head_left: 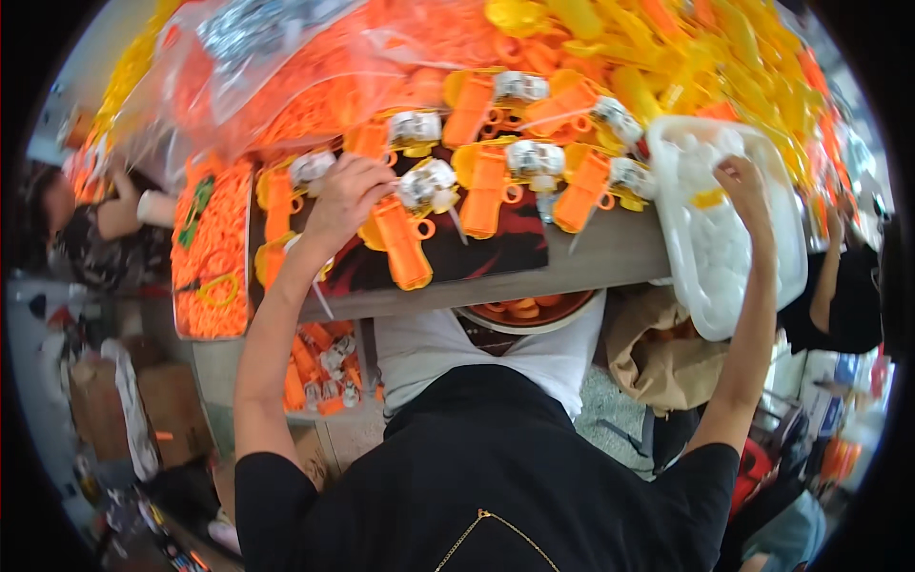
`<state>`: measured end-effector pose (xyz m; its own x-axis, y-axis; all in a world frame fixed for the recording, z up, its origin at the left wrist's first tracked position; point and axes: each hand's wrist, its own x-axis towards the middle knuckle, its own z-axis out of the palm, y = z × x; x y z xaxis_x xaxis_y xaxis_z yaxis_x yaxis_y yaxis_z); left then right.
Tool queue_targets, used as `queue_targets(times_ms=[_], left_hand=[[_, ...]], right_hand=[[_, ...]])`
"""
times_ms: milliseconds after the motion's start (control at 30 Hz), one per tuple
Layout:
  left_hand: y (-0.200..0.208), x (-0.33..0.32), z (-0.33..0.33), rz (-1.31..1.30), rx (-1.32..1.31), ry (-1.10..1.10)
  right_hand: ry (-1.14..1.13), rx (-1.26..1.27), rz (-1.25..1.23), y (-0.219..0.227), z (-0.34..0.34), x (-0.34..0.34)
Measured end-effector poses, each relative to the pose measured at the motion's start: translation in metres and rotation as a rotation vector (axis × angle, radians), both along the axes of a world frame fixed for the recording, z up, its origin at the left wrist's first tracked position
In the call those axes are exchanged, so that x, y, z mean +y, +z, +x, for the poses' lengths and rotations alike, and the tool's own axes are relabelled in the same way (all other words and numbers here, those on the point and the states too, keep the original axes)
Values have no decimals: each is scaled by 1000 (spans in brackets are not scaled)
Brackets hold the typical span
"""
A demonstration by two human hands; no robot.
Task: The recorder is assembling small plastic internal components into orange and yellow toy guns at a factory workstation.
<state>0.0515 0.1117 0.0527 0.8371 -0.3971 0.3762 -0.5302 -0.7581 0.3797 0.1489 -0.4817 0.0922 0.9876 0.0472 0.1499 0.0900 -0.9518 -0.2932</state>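
Note:
My left hand (351,198) has its fingers bent and pressed at the top of a half-built orange and yellow plastic toy (402,246), which has a white mechanism on it. Several similar toys (486,191) lie in rows along the bench, some with thin pale sticks jutting out. Over at the right, my right hand (747,189) is above a white plastic tub (679,253) of small white translucent parts (713,250). Its fingertips are pinched together; what they hold, if anything, is too small to make out.
Heaps of orange parts (315,105) and yellow parts (734,48) cover the far side, with a clear bag (152,114). A box of small orange pieces (212,257) holds scissors (219,289). A bowl (538,322) sits under the bench edge, a brown bag (658,357) beside it. Other people work at both sides.

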Motion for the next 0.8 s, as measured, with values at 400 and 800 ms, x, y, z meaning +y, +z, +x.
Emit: queue_targets(times_ms=[400, 800], left_hand=[[-2, -17, 30, -670, 154, 170], [6, -24, 36, -753, 62, 151]], right_hand=[[411, 612, 1297, 35, -30, 283], [392, 1168, 1927, -51, 5, 372]])
